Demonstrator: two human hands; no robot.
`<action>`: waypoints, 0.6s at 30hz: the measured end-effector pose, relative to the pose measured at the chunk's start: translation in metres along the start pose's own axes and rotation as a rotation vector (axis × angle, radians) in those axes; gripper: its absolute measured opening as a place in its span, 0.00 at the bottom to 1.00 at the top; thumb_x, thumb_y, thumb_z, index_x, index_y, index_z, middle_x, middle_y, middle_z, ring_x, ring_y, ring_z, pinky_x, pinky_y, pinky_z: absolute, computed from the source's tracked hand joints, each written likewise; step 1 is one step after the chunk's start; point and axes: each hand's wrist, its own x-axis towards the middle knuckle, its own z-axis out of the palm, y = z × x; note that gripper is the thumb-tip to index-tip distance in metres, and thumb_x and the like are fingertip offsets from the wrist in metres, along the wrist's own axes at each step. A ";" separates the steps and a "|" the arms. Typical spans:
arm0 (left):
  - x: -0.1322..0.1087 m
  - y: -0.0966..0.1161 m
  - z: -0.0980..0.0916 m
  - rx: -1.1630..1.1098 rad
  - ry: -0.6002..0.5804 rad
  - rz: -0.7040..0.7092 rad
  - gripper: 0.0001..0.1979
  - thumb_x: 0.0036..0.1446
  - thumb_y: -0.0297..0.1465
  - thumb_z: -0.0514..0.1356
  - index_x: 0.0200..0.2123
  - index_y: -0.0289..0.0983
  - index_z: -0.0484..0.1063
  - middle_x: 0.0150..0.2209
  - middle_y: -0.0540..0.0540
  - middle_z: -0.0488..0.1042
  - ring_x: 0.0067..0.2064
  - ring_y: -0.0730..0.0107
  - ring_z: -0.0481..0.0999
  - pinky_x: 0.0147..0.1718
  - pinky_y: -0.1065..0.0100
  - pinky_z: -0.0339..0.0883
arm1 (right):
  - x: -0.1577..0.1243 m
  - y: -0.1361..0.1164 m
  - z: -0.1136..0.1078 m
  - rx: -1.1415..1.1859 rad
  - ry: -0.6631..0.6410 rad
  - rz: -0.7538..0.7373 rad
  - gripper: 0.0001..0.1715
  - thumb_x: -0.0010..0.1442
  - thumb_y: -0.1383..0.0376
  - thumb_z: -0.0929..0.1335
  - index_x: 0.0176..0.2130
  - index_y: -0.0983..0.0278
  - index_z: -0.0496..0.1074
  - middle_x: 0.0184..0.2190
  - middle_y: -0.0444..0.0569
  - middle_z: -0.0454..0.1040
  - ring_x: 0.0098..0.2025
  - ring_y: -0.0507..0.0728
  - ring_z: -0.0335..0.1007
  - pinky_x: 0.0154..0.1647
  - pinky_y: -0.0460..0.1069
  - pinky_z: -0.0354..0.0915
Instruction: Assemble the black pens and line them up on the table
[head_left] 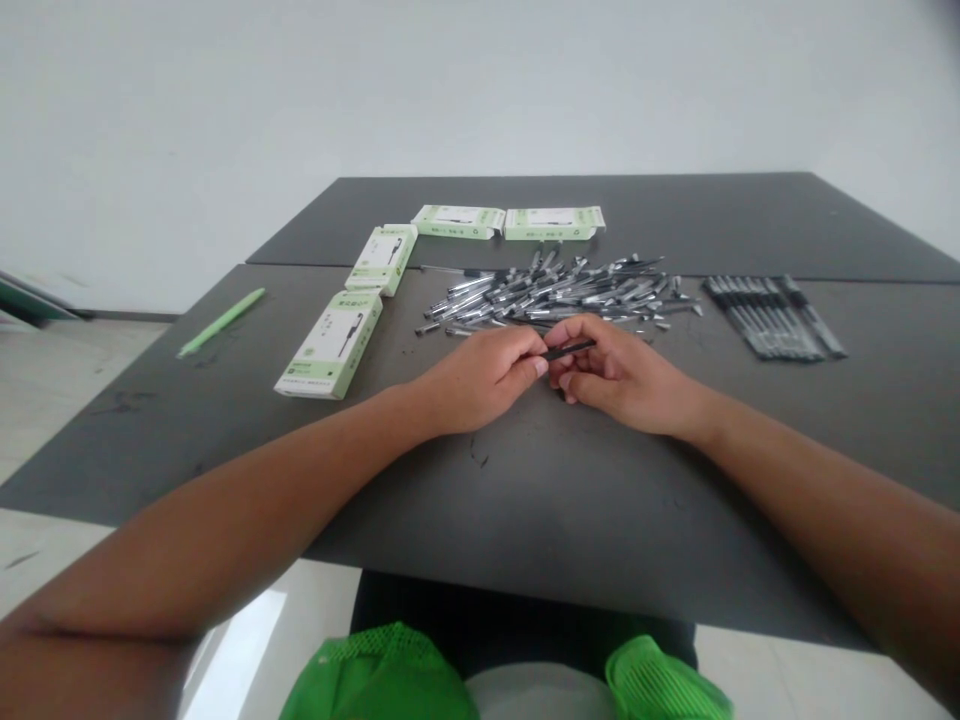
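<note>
Both hands, left hand (487, 375) and right hand (619, 375), pinch one slim black pen (568, 349), held level above the dark surface (570, 500).

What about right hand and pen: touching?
Touching. Head view: the right hand grips the pen; the left hand pinches its other end.

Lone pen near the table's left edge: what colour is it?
The pen is plain light green; the head view shows it best.
</note>
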 end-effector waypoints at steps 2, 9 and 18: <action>0.000 0.000 0.000 -0.002 0.003 -0.004 0.10 0.73 0.35 0.58 0.44 0.36 0.77 0.39 0.46 0.81 0.41 0.63 0.78 0.42 0.63 0.66 | 0.000 0.001 0.000 -0.007 0.003 0.001 0.24 0.61 0.70 0.75 0.53 0.58 0.68 0.39 0.45 0.75 0.39 0.56 0.74 0.38 0.52 0.72; -0.001 -0.001 -0.001 -0.016 0.006 -0.010 0.09 0.73 0.35 0.59 0.43 0.37 0.77 0.36 0.47 0.80 0.39 0.65 0.77 0.40 0.63 0.65 | 0.000 -0.001 0.002 -0.011 0.066 -0.006 0.22 0.64 0.64 0.78 0.54 0.58 0.72 0.43 0.47 0.77 0.38 0.55 0.75 0.37 0.51 0.73; 0.000 0.001 -0.001 -0.036 -0.004 -0.035 0.10 0.72 0.38 0.61 0.43 0.38 0.78 0.37 0.48 0.80 0.38 0.66 0.78 0.39 0.64 0.66 | -0.001 -0.009 -0.009 -0.390 0.150 -0.122 0.09 0.69 0.59 0.75 0.42 0.61 0.85 0.32 0.46 0.81 0.31 0.55 0.73 0.33 0.50 0.67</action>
